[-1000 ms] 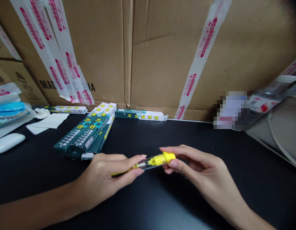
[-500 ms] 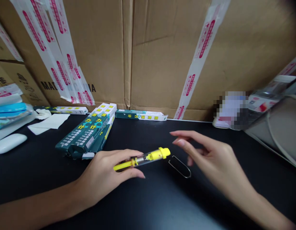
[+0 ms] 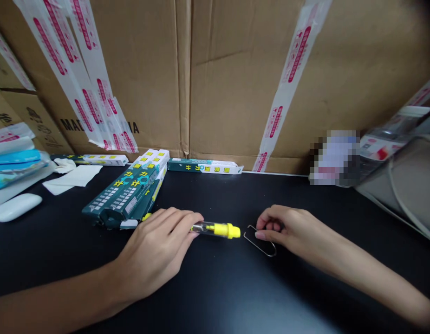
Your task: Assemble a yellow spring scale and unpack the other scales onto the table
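My left hand (image 3: 162, 250) is wrapped round a tubular spring scale (image 3: 224, 230), a clear plastic tube with yellow parts inside and a yellow end cap pointing right. The hand covers its middle, and a bit of yellow shows past the knuckles on the left. Just right of the cap is a bent metal wire loop (image 3: 259, 246), long and U-shaped, with its ends towards the cap. My right hand (image 3: 284, 227) has thumb and forefinger closed on the loop's far side near one end. Its other fingers are curled in.
Several dark green and white printed boxes (image 3: 126, 190) are stacked at left, with another box (image 3: 204, 166) against the large carton (image 3: 229, 93). Tissue (image 3: 72, 178), a white rounded case (image 3: 16, 207) and a blue packet (image 3: 15, 160) lie far left. A plastic bottle (image 3: 378, 146) stands at right.
My right hand has come down to the wire loop, its fingers drawing together. My left hand has lowered the spring scale towards the table and wrapped further over it, turning the cap slightly downward.
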The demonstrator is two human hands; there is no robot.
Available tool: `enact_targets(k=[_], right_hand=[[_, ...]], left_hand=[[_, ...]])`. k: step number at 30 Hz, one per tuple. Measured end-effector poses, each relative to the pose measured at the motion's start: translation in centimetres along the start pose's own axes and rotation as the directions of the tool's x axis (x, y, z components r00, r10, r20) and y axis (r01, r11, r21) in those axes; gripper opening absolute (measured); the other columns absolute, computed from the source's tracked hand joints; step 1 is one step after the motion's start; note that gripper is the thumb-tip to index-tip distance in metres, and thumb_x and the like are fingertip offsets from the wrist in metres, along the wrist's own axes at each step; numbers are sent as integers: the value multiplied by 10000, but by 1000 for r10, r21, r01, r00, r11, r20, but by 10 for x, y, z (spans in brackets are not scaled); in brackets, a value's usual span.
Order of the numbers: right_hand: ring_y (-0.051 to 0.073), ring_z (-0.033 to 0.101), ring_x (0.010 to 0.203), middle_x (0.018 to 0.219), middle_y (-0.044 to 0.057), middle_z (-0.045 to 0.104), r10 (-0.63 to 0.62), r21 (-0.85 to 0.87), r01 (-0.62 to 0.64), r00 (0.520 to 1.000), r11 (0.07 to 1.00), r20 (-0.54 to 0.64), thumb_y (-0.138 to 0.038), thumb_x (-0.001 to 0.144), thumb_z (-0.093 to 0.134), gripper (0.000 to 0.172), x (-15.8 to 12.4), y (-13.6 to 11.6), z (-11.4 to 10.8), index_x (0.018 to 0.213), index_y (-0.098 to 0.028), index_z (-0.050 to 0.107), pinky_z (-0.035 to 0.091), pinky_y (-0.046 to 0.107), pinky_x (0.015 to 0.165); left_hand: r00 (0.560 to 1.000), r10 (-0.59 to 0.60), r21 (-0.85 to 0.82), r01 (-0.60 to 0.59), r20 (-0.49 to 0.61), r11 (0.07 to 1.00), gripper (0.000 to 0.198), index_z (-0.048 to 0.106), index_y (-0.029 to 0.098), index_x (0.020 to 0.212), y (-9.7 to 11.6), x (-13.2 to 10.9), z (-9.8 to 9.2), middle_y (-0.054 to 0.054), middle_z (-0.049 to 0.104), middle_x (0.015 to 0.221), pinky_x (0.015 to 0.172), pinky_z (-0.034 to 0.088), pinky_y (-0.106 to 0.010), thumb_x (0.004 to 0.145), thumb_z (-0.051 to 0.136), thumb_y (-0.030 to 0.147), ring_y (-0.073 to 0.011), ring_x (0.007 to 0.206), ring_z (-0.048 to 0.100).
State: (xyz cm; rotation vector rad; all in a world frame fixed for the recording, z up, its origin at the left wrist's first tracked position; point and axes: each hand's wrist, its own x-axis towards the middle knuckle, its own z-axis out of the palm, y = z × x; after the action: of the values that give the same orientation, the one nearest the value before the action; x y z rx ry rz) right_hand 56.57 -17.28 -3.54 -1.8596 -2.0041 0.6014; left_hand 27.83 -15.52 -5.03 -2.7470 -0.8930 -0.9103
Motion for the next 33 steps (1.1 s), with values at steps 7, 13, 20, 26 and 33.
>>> enact_targets(k=[7,13,20,26,33], right_hand=[[162,580,577,684,16,670,-104,45,107,993,993,-63,-278,908,497,199,-6,-16,3,764,-225,624,443,268,548],[129,540,518,682,-10,628,-64,413,60,998,909,-5,-368,939,494,260,-10,-25,5,1047,-206,667,456,244,510],[125,569,560,716,4,652,-103,495,140,989,858,-102,-440,938,579,293,-16,-32,10,1004,-203,739,475,250,564],[138,621,721,813,18,692,-125,555,216,972,803,-198,-425,943,615,242,-13,-32,15,990,-223,740,512,219,639],[110,597,560,772,-17,620,-148,568,219,975,794,-168,-387,1011,512,241,-18,-39,26,1082,-262,705,481,207,477]], left_hand=[[984,-81,-146,105,159,984,211,551,215,1196,-1,1,2,-32,658,1069,861,477,-351,1006,494,143,-216,950,623],[978,-58,-121,83,201,989,217,560,271,1241,-2,3,2,-1,644,959,769,488,-334,1036,488,272,-196,823,624],[981,-22,-114,45,191,992,213,600,185,1110,1,2,-4,-41,655,873,697,457,-368,1039,405,232,-233,753,599],[974,-66,-136,97,218,986,198,583,187,1097,1,3,-3,-43,661,920,711,466,-356,1035,401,236,-230,807,630],[970,-106,-51,120,220,992,305,570,233,1141,3,3,-1,-3,640,869,615,447,-338,1060,357,435,-222,730,658]])
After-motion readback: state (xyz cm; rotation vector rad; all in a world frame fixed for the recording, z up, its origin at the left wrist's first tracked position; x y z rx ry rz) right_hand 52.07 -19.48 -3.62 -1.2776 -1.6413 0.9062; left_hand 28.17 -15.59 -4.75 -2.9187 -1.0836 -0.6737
